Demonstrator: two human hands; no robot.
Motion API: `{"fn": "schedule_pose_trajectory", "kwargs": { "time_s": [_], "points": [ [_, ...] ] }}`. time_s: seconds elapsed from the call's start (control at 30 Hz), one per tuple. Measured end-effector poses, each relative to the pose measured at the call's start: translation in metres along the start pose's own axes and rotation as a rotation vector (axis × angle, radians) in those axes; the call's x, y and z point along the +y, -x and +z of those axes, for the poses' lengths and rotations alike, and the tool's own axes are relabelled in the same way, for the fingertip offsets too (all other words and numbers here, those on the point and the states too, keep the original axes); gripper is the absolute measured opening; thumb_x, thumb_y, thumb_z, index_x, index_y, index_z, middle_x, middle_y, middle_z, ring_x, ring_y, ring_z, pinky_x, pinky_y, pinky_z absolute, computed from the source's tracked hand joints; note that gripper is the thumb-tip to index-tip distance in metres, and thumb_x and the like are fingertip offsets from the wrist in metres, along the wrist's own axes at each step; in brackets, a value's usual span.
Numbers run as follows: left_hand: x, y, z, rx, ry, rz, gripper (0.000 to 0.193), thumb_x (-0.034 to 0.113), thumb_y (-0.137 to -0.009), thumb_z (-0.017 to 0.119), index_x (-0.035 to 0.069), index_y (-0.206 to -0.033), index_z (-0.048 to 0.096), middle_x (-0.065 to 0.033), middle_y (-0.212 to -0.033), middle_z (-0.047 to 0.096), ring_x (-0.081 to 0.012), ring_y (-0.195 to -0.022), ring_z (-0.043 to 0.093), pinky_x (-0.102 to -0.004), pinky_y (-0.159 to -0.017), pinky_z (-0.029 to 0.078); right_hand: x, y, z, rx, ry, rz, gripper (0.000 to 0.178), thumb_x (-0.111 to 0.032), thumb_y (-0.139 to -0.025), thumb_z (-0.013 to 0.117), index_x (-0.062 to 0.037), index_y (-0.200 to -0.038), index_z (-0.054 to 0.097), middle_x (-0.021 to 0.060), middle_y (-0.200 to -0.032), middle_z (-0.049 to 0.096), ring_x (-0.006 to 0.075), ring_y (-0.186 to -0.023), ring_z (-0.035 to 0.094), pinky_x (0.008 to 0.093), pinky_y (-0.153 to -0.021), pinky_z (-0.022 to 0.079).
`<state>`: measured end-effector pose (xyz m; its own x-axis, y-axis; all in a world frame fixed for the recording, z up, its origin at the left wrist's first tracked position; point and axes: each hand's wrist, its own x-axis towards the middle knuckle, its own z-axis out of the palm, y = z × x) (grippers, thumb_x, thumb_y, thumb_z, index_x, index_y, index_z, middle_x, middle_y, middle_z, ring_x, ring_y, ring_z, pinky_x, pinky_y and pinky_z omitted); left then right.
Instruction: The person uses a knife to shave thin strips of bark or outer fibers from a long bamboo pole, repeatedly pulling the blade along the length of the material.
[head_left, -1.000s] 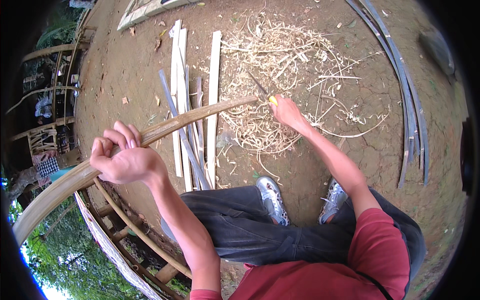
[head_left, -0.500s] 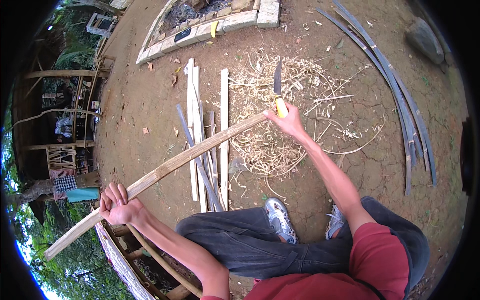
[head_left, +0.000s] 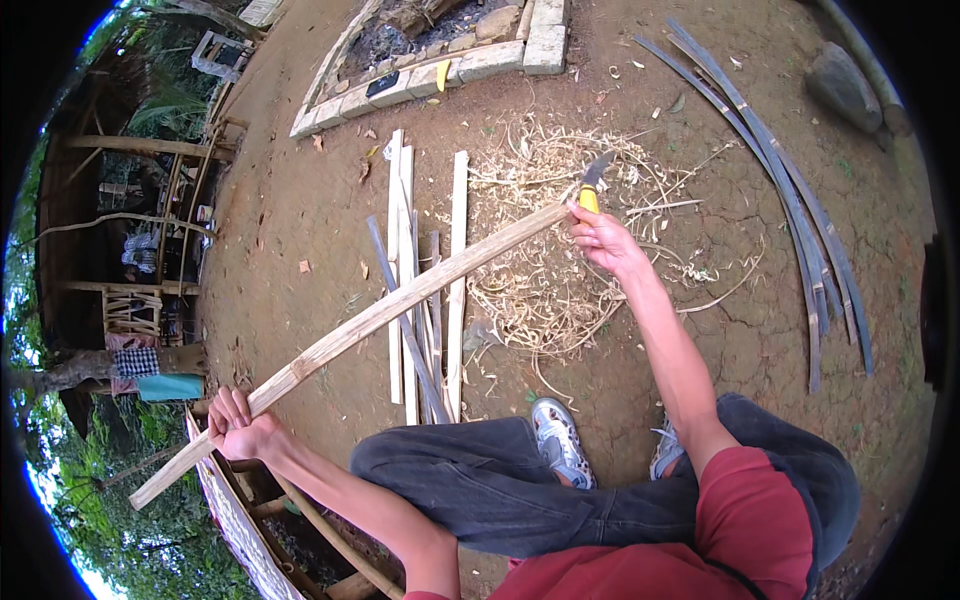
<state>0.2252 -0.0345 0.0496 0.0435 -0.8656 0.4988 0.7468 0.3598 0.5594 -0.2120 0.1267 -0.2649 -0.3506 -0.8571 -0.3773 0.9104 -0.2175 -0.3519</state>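
Note:
A long, pale bamboo strip (head_left: 420, 288) slants across in front of me, its near left end low and its far end up by my right hand. My left hand (head_left: 243, 428) is closed round it a little in from the lower left end. In my right hand (head_left: 606, 242) is a knife (head_left: 589, 201) with a yellow handle and a dark, curved blade pointing up and away. The thumb side of that hand meets the strip's far end; whether it also pinches the strip, I cannot tell. Below the knife, curly shavings (head_left: 530, 310) cover the ground.
Several pale strips (head_left: 459, 290) and a few darker ones lie left of the shavings. Long dark strips (head_left: 790, 200) curve along the right, near a big rock (head_left: 845, 86). A stone-edged fire pit (head_left: 545, 42) is ahead, with a black phone (head_left: 388, 84) and a yellow object (head_left: 443, 75) on its edge.
The strip and both hands have shifted to the right. My right hand has turned, so the knife blade now tilts rightward and sits lower. Both grips stay closed.

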Motion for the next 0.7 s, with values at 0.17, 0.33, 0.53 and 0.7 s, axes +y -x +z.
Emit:
{"fn": "schedule_pose_trajectory", "kwargs": {
  "time_s": [0.17,0.33,0.53,0.7],
  "points": [
    [-0.014,0.008,0.023,0.227,-0.087,0.059,0.03,0.012,-0.083,0.036,0.015,-0.056,0.024,-0.0003,-0.05,0.022,-0.0099,-0.04,0.022,-0.0225,-0.034,0.017,-0.012,-0.001,-0.037,0.637,1.074,-0.54,0.021,-0.022,-0.083,0.072,-0.0027,-0.081,0.063,0.0033,-0.061,0.061,0.0098,-0.047,0.051,0.0292,-0.044,0.039],
    [-0.072,0.036,0.063,0.486,-0.397,0.129,0.029,0.013,-0.084,0.03,0.017,-0.058,0.017,0.0006,-0.05,0.02,-0.01,-0.042,0.017,-0.025,-0.037,0.012,-0.036,0.011,-0.045,0.605,1.021,-0.512,0.031,-0.029,-0.098,0.049,0.0013,-0.099,0.056,0.0076,-0.062,0.061,0.0151,-0.055,0.06,0.0336,-0.05,0.043],
    [-0.126,0.05,0.075,0.348,-0.613,0.172,0.031,0.019,-0.087,0.03,0.015,-0.06,0.016,-0.0003,-0.048,0.019,-0.0118,-0.042,0.02,-0.0276,-0.039,0.015,-0.007,0.041,0.024,0.379,1.408,-0.352,0.028,-0.02,-0.1,0.042,0.0023,-0.116,0.046,0.0106,-0.079,0.065,0.0174,-0.062,0.063,0.0329,-0.053,0.052],
    [-0.151,0.051,0.065,0.169,-0.741,0.112,0.033,0.021,-0.088,0.031,0.014,-0.059,0.017,-0.0006,-0.049,0.02,-0.0121,-0.04,0.022,-0.0271,-0.038,0.017,0.055,0.058,0.063,0.011,1.506,-0.264,0.031,-0.016,-0.1,0.043,0.0056,-0.122,0.045,0.0109,-0.069,0.056,0.0116,-0.049,0.049,0.0252,-0.037,0.039]
  ]
}}
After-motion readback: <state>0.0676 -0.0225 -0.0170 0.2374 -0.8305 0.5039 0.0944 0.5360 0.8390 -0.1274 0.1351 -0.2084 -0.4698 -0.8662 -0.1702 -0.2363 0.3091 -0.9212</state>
